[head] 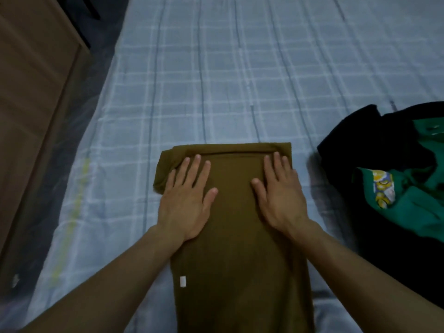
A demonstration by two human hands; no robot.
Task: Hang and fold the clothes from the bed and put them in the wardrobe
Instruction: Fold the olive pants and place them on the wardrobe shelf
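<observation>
- My left hand (pixel 186 200) lies flat on the brown folded cloth garment (pixel 235 224), with its fingers (pixel 192 169) straight and spread wide.
- My right hand (pixel 280 195) lies flat on the same garment too, fingers straight and close together, holding nothing.
- Both hands press down on the far part of the garment, near its folded top edge.
- The brown garment lies on the bed with the light blue checked sheet (pixel 216 80), right in front of me, in a long narrow shape.
- It has a small white tag (pixel 183 281) near its left edge, close to me.
- I think this garment is partly folded: the sides look tucked in, and it still looks too long, so one more fold may be needed.
- To my right on the bed sits a messy pile of black and green clothes (pixel 396 183), one with a yellow and blue patch.
- That pile is not folded or hung yet, so a lot of the job is left.
- A brown wooden piece of furniture (pixel 31 116) stands to my left beside the bed. I cannot tell if it is the wardrobe.
- I see no clothes put away yet.
</observation>
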